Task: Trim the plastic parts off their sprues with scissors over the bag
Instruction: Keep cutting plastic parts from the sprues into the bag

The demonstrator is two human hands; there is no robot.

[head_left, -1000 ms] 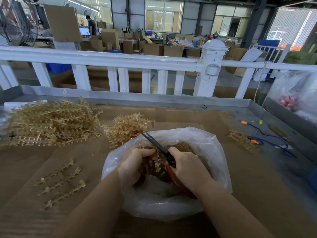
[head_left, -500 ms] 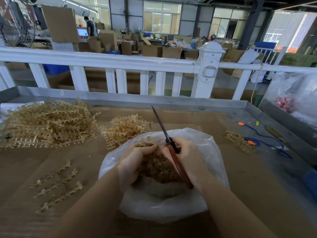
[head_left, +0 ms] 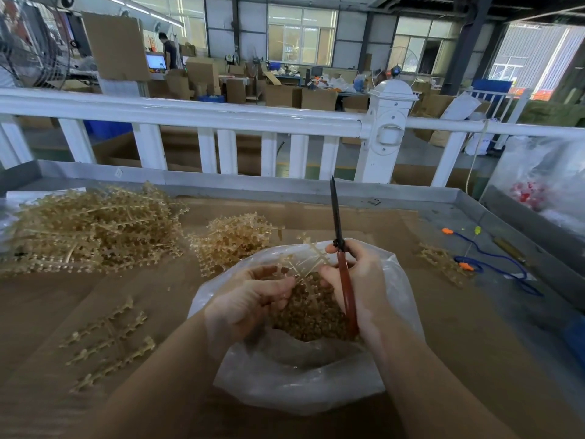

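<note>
Brown cardboard point(head_left: 443, 359) covers the metal-rimmed worktable point(head_left: 316, 191) where you work, a clear plastic bag point(head_left: 300, 384) open in front of you and part-filled with amber trimmed parts point(head_left: 310, 315). Your right hand point(head_left: 361, 280) grips the red-handled scissors point(head_left: 340, 248) above the bag, fingers curled round the handles, the dark blades pressed together and pointing up and away toward the railing. Your left hand point(head_left: 250, 299) hovers over the bag's left rim, fingers loosely bent, their tips touching a pale sprue point(head_left: 304, 264) that sits between both hands; whether it truly pinches the sprue you cannot tell from this angle. A large heap of untrimmed sprues point(head_left: 91, 229) lies at the far left of the table, a smaller heap point(head_left: 234, 239) just beyond the bag. Several loose sprue strips point(head_left: 110, 340) rest on the cardboard at near left, and another small cluster point(head_left: 440, 261) sits to the right, beside a blue cord point(head_left: 493, 267) with orange ends. A white railing point(head_left: 221, 118) runs behind the table. Beyond it the workshop holds stacked cardboard boxes point(head_left: 202, 74), tall windows point(head_left: 300, 36), a lit monitor point(head_left: 155, 61) and a person point(head_left: 169, 50) standing near it.
</note>
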